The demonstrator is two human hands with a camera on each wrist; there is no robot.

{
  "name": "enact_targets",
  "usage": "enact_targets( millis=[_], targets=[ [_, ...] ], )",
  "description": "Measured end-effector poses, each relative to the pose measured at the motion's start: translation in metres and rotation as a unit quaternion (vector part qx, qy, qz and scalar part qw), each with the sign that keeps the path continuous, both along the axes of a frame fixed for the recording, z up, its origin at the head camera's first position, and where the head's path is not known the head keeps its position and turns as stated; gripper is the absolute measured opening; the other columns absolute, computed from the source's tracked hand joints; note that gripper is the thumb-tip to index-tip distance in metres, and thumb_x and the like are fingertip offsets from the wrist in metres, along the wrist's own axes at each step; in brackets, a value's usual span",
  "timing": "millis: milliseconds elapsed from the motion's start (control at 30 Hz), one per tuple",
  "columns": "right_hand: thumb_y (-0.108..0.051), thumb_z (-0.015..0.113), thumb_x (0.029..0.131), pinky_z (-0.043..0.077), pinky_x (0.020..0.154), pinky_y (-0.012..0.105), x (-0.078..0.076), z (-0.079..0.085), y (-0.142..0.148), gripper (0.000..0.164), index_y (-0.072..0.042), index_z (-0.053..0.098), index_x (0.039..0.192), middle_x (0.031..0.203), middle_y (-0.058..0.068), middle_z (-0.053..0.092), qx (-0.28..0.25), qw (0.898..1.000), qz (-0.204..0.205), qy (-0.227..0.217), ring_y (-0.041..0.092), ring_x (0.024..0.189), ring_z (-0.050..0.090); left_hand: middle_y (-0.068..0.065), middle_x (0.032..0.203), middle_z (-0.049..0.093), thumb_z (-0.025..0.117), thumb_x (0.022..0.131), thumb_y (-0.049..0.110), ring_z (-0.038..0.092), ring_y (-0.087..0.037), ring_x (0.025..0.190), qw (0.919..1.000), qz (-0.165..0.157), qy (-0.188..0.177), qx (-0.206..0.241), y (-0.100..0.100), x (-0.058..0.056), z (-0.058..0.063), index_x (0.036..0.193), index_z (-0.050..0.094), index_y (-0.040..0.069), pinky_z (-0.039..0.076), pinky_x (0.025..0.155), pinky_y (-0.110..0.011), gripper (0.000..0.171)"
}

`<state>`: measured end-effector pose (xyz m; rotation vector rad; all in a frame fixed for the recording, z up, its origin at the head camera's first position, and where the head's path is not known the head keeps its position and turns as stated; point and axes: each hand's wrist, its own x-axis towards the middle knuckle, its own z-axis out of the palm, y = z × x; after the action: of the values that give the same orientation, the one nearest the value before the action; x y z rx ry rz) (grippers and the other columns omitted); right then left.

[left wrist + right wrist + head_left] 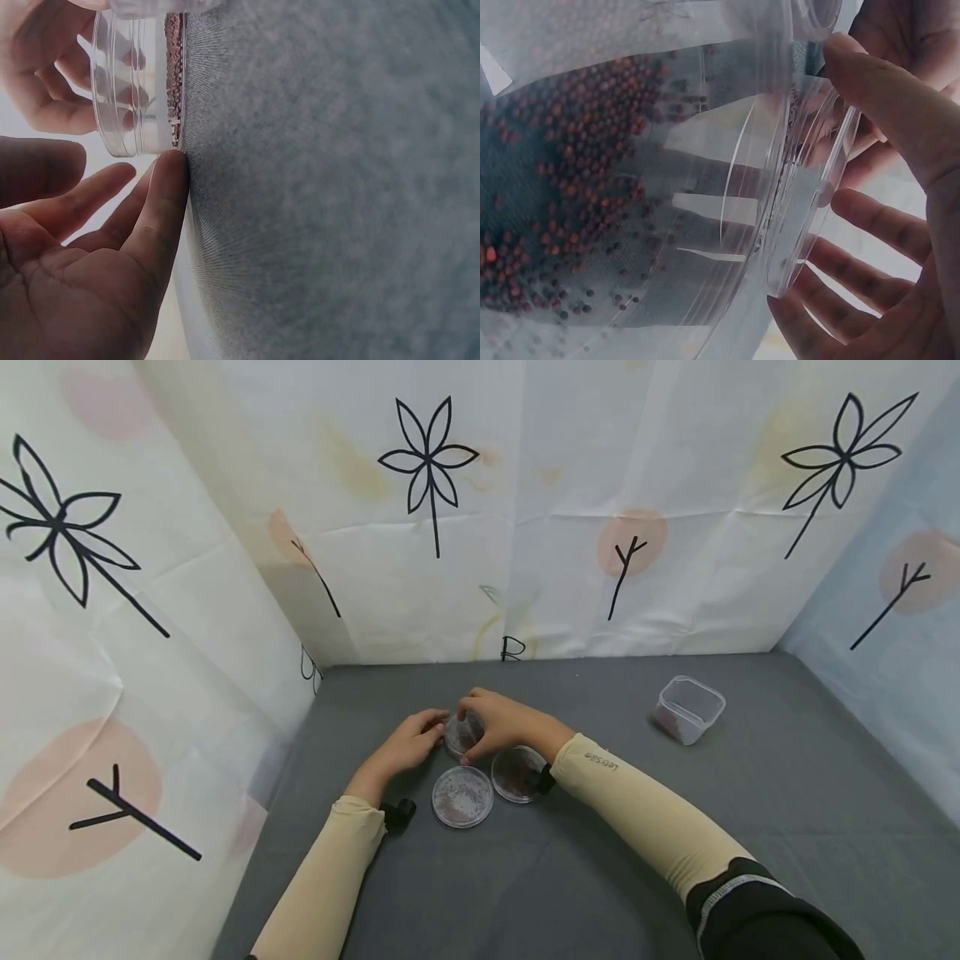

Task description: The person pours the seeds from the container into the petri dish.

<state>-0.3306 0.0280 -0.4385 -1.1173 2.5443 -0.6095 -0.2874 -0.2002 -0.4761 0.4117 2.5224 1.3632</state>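
Three round clear containers stand close together on the grey surface. The far container [459, 740] has my right hand [513, 720] over it, gripping its rim with the thumb on the near side and fingers on the far side. My left hand [407, 747] is at its left, fingers extended, fingertips right at the container's lower side in the left wrist view. A thin layer of small reddish-brown grains [175, 82] lies in its bottom. The near container [462, 797] sits in front. Beside it, the right container [516, 774] is partly under my right wrist; reddish grains [600, 112] show through its wall.
A clear rectangular tub [688, 710] stands at the back right, with something pinkish showing at its lower left. White printed cloth walls [555, 585] rise behind and at the sides of the grey surface [585, 893].
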Motion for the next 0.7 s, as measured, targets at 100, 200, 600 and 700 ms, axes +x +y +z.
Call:
enact_targets(
  millis=[100,200,600,700],
  targets=[
    [-0.045,0.091,0.085,0.053,0.1,0.044,0.0,0.0,-0.001,0.068,-0.008,0.064,0.136,0.142,0.011,0.051,0.0,1.0,-0.001,-0.007,0.028,0.122,0.058,-0.024,0.156,0.054,0.046,0.115,0.02,0.061,-0.039,0.135,0.9999,-0.002,0.005,-0.009,0.0,-0.001,0.0,0.159,0.046,0.001,0.051,0.111,-0.054,0.048],
    [-0.045,0.09,0.086,0.053,0.099,0.043,0.001,0.0,0.0,0.069,-0.008,0.063,0.138,0.142,0.011,0.051,0.003,1.0,-0.002,-0.013,0.028,0.121,0.059,-0.022,0.154,0.055,0.048,0.115,0.022,0.058,-0.039,0.138,0.9997,-0.005,0.012,-0.021,0.001,-0.001,0.0,0.158,0.048,0.003,0.049,0.112,-0.056,0.047],
    [-0.041,0.079,0.097,0.052,0.1,0.045,0.0,-0.001,0.007,0.057,-0.009,0.062,0.141,0.142,0.012,0.05,-0.012,1.0,0.007,-0.025,0.027,0.12,0.057,-0.023,0.154,0.055,0.056,0.112,0.025,0.056,-0.041,0.14,0.9998,-0.013,0.011,-0.01,0.002,0.001,0.0,0.158,0.048,0.005,0.051,0.111,-0.057,0.051],
    [-0.041,0.076,0.1,0.052,0.104,0.047,0.0,-0.001,0.013,0.056,-0.008,0.061,0.143,0.145,0.013,0.049,-0.019,1.0,0.003,-0.016,0.029,0.126,0.057,-0.022,0.152,0.057,0.057,0.111,0.025,0.058,-0.041,0.137,0.9997,-0.013,0.014,-0.013,0.001,0.002,-0.001,0.158,0.047,0.004,0.052,0.109,-0.057,0.052]
  ],
)
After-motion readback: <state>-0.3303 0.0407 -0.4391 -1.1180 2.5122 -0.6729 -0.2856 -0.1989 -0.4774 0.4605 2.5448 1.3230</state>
